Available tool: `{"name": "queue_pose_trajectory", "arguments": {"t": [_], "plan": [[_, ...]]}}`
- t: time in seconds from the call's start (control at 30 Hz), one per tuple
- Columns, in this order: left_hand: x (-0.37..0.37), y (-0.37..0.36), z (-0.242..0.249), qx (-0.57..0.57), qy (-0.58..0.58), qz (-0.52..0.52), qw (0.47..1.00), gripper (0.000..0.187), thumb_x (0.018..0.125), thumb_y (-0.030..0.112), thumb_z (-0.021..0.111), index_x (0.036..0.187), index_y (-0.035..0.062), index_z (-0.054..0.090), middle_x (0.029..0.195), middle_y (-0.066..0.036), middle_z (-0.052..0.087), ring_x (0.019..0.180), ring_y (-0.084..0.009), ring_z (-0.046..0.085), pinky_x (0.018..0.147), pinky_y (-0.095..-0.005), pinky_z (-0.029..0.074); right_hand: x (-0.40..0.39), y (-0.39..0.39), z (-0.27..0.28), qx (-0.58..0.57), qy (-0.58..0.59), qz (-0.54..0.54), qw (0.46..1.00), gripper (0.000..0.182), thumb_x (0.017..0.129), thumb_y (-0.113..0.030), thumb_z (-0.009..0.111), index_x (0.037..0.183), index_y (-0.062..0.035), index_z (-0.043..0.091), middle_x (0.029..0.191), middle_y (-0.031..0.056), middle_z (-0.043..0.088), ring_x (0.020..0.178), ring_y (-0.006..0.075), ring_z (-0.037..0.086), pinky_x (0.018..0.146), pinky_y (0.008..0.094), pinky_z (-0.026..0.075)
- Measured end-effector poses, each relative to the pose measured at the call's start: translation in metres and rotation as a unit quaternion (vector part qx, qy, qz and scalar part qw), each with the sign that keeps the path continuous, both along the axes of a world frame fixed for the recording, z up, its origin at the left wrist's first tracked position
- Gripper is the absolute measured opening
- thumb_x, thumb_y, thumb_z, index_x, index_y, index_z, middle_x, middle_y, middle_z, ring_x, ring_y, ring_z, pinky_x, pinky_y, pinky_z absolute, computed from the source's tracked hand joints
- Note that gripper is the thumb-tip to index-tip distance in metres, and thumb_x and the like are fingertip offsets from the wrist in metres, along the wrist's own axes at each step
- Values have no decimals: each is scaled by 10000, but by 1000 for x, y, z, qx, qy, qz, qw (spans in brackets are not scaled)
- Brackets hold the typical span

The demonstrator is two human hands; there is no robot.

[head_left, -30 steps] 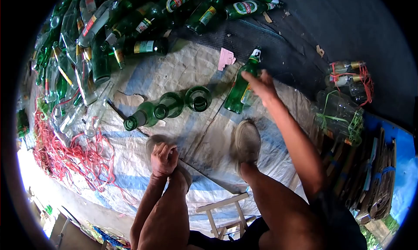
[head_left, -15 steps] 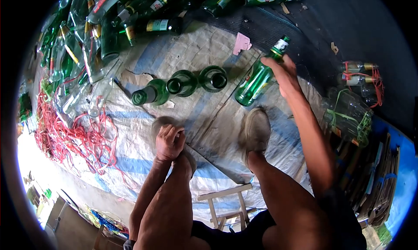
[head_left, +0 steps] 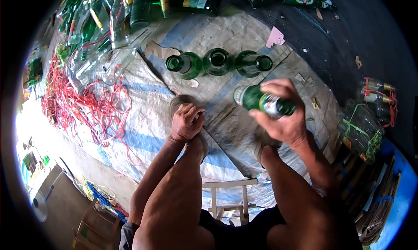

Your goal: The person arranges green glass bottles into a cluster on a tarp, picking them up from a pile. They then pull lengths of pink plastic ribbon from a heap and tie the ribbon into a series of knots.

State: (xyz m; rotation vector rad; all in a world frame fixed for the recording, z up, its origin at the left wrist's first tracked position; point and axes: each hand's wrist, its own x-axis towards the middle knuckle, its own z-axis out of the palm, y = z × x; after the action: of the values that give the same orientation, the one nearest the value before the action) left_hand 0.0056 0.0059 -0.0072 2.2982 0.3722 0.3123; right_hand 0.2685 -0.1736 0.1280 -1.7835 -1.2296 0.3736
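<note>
My right hand [head_left: 292, 127] grips a labelled green glass bottle [head_left: 251, 97] around its upper part. The bottle tilts with its neck toward me and its base pointing away. Three more green bottles stand upright in a row ahead: a left one [head_left: 194, 66], a middle one [head_left: 217, 66] and a right one [head_left: 246, 66]. Over my left shoe [head_left: 177, 105], my left hand [head_left: 187, 123] has its fingers curled closed; whatever may be inside them is hidden.
Many loose bottles [head_left: 139, 10] are piled at the far left. Tangled red plastic string [head_left: 87, 106] lies on the left of the woven sheet [head_left: 148, 141]. Clear bottles tied with green string [head_left: 360, 123] and stacked cardboard [head_left: 379, 202] are at right. A wooden stool [head_left: 230, 184] shows below.
My right hand has drawn the bottle nearer and turned its neck toward me. The view has shifted, so the standing bottles appear farther right. My left hand stays closed by the left shoe.
</note>
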Motion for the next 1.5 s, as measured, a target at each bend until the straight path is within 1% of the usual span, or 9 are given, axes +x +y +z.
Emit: {"name": "queue_pose_trajectory", "arguments": {"t": [0.17,0.27,0.43,0.57,0.67,0.77,1.0,1.33,1.5], "plan": [[-4,-1,-2,-6,11,14,1000,190,771,26,734,940,85,670,768,-54,592,748,-294,616,721,-396,502,-36,33,-10,71,1,113,991,538,729,-86,892,1210,-32,657,1217,140,646,1139,341,671,969,439,576],[-5,0,-5,1,-2,10,1000,215,756,42,743,952,75,663,787,-67,593,772,-314,618,717,-412,507,-52,56,-3,69,12,114,991,474,691,28,809,1136,-38,661,1159,112,643,1123,335,660,925,427,593],[-8,0,-1,-17,-1,27,999,331,719,79,762,1039,50,687,962,-119,712,898,-362,685,816,-436,557,-60,73,-20,68,-3,154,986,630,606,20,854,1188,-50,623,1200,105,612,1157,346,633,931,426,584],[-10,-4,-9,-137,-5,76,988,348,711,83,758,1052,56,694,954,-119,710,889,-364,687,810,-447,556,-68,82,-27,73,1,146,987,630,611,30,852,1190,-50,618,1189,106,605,1152,344,627,930,430,581],[-11,-1,-8,-72,-2,44,996,333,717,99,769,1039,54,695,940,-119,705,876,-364,685,792,-447,552,-69,85,-32,63,8,143,988,590,648,19,845,1189,-49,619,1193,106,604,1143,338,624,933,424,577],[-23,2,-20,-33,69,4,997,345,789,163,826,1110,128,704,1107,-92,699,1049,-277,691,898,-369,564,-69,88,-38,50,11,147,988,547,688,-3,835,1189,-50,621,1194,108,605,1134,330,620,935,411,572],[-34,-3,-53,-178,90,26,980,387,827,128,842,1170,86,667,1102,-68,678,1050,-201,644,900,-359,546,-72,97,-37,25,-8,160,987,536,712,-45,821,1204,-44,606,1192,106,583,1106,313,613,927,406,564],[-44,-7,-67,-206,41,59,976,447,702,208,808,1122,98,704,1176,-170,683,1096,-409,658,943,-469,545,-74,93,-33,11,-4,124,992,623,698,-48,833,1286,-16,628,1258,153,602,1135,342,646,953,417,567],[-53,-15,-90,-233,70,95,965,398,758,205,802,1123,85,700,1091,-98,713,1011,-288,706,909,-392,558,-72,84,-33,11,1,129,992,687,759,-84,829,1375,4,538,1326,200,554,1176,381,619,990,443,553]]}}
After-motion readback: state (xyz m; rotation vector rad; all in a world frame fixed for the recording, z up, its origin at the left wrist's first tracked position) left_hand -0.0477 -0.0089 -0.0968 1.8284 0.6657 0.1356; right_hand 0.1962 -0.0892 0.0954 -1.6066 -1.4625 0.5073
